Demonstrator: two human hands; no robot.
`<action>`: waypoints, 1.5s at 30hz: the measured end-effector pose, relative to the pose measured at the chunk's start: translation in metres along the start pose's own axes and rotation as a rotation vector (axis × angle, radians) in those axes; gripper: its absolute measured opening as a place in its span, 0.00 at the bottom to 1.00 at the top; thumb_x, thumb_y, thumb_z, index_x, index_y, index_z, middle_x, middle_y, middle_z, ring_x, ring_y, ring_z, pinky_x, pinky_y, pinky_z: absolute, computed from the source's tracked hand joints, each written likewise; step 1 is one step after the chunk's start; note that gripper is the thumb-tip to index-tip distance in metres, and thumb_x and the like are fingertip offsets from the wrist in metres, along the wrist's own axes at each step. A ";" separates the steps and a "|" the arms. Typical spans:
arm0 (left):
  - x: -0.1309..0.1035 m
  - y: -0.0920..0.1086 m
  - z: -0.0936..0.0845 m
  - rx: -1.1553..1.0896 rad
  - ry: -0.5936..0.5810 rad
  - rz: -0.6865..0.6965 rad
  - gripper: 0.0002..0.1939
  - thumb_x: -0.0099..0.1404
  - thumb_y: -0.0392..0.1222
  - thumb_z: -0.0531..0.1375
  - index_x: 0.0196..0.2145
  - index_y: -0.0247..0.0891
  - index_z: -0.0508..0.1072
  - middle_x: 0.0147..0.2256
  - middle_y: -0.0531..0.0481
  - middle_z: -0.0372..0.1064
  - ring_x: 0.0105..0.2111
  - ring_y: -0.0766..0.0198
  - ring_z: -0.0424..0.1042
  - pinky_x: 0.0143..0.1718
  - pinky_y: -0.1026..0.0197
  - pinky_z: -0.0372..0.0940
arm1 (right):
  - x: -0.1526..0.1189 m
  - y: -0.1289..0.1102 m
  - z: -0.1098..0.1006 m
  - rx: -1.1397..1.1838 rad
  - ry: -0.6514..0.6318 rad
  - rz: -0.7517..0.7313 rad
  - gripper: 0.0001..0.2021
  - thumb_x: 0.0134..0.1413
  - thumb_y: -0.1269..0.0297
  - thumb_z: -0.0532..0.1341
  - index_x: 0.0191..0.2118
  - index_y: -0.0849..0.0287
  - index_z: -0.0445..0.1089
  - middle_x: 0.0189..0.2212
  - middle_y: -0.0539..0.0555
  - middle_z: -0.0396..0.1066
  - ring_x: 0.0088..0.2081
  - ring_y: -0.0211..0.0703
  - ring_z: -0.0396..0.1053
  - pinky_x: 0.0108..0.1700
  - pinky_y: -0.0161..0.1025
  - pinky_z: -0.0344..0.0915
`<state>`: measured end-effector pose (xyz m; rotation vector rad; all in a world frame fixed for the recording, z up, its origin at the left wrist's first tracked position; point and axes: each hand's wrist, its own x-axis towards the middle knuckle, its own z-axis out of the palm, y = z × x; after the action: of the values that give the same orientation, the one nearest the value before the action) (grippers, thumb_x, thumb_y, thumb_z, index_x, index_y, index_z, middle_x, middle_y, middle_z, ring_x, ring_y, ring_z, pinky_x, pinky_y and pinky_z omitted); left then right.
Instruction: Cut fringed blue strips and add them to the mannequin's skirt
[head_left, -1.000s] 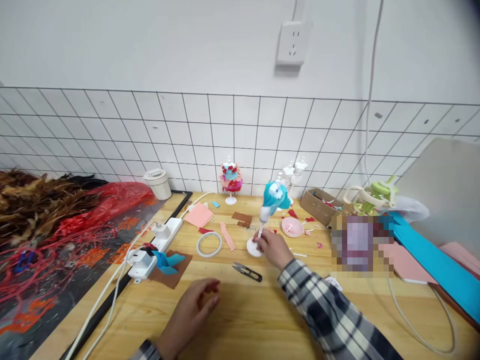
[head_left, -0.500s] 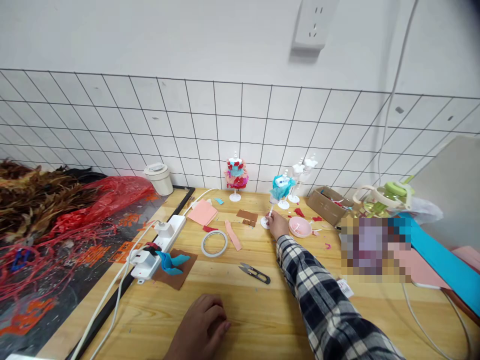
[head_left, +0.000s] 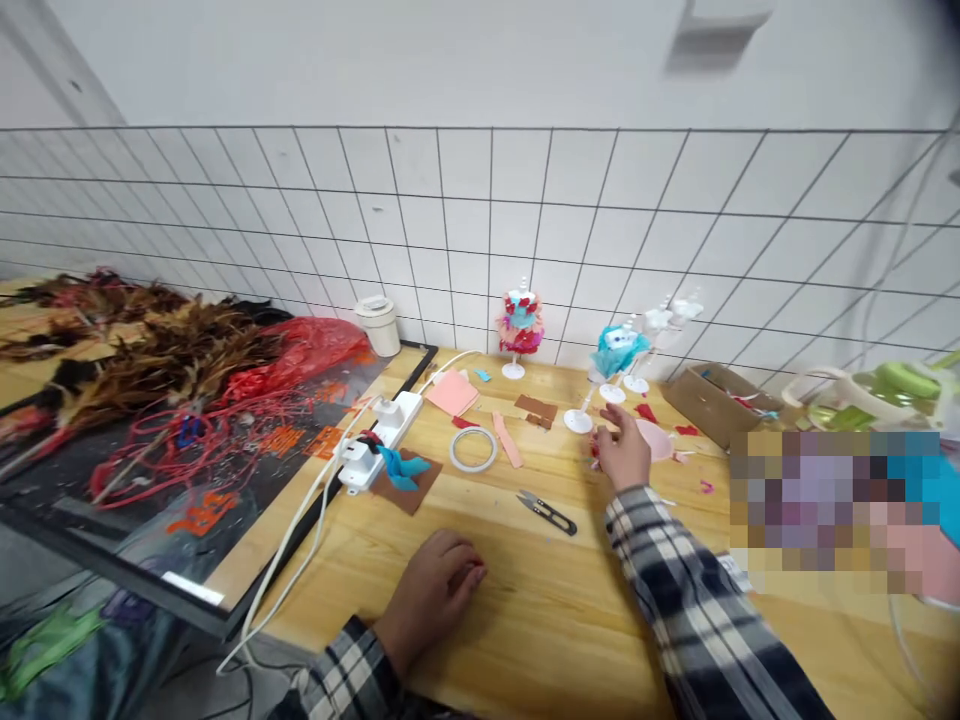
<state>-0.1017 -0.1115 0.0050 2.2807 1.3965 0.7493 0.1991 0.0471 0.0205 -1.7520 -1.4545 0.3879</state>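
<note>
My left hand [head_left: 436, 592] rests on the wooden table with its fingers loosely curled in; no object shows in it. Further right, my right hand [head_left: 627, 452] is over the table, thumb and fingers apart, just in front of the white round base of a small dress-form stand [head_left: 577, 421]. Bright blue ruffled fabric [head_left: 621, 348] sits on top of this stand. A small red bit shows by the right fingertips; whether they touch it I cannot tell. Black thread snips [head_left: 547, 512] and a white tape ring [head_left: 473, 450] lie between the hands.
A dress form in pink, red and blue [head_left: 520, 325] stands by the wall. White forms [head_left: 658, 318], a cardboard box [head_left: 703, 402] and a pink dish [head_left: 654, 440] are at right. Left are a power strip [head_left: 384, 437], cables and feathers [head_left: 172, 345].
My right hand has let go of the blue-topped stand's stem and drawn back from it, fingers spreading. The view has swung left; my left hand still rests curled, with more of its sleeve showing.
</note>
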 end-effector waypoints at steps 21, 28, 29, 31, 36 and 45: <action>0.058 -0.043 -0.093 0.584 0.129 -0.632 0.20 0.66 0.47 0.50 0.52 0.39 0.67 0.41 0.41 0.75 0.39 0.50 0.75 0.35 0.56 0.62 | -0.111 -0.006 0.009 -0.288 -0.436 -0.433 0.11 0.64 0.63 0.56 0.45 0.49 0.75 0.47 0.54 0.75 0.47 0.47 0.68 0.48 0.47 0.58; 0.066 -0.002 -0.089 0.259 0.280 -0.492 0.10 0.58 0.44 0.53 0.36 0.40 0.67 0.30 0.51 0.69 0.28 0.60 0.69 0.29 0.61 0.60 | -0.111 -0.005 0.005 -0.132 -0.357 -0.424 0.14 0.62 0.65 0.56 0.51 0.53 0.71 0.51 0.56 0.72 0.52 0.50 0.64 0.55 0.51 0.58; 0.065 0.006 -0.083 0.123 0.277 -0.450 0.08 0.58 0.44 0.52 0.35 0.40 0.66 0.30 0.51 0.68 0.28 0.62 0.68 0.29 0.62 0.61 | -0.112 -0.006 0.003 -0.047 -0.329 -0.435 0.17 0.61 0.64 0.58 0.55 0.55 0.69 0.54 0.58 0.70 0.54 0.51 0.63 0.58 0.52 0.57; 0.062 0.022 -0.067 -0.163 0.188 -0.361 0.07 0.58 0.45 0.51 0.30 0.40 0.64 0.26 0.53 0.64 0.27 0.63 0.65 0.29 0.63 0.61 | -0.119 -0.011 0.001 0.188 -0.323 -0.448 0.28 0.58 0.57 0.61 0.62 0.57 0.60 0.58 0.61 0.65 0.58 0.52 0.61 0.61 0.52 0.56; 0.053 0.046 -0.018 -0.410 -0.118 -0.371 0.03 0.59 0.41 0.50 0.29 0.41 0.59 0.25 0.56 0.56 0.26 0.65 0.59 0.27 0.64 0.60 | -0.147 -0.029 0.002 0.706 -0.596 -0.386 0.53 0.41 0.39 0.67 0.69 0.56 0.45 0.63 0.63 0.58 0.60 0.55 0.61 0.59 0.51 0.60; 0.046 0.035 -0.007 -0.379 -0.187 -0.363 0.14 0.63 0.52 0.55 0.41 0.41 0.61 0.31 0.53 0.63 0.31 0.62 0.65 0.32 0.61 0.64 | -0.155 -0.027 0.008 0.421 -0.533 -0.327 0.20 0.50 0.57 0.66 0.50 0.56 0.71 0.42 0.55 0.76 0.44 0.48 0.72 0.48 0.45 0.67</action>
<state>-0.0650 -0.0859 0.0411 1.7018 1.3888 0.6030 0.1302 -0.0923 -0.0038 -1.0914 -1.8267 0.9574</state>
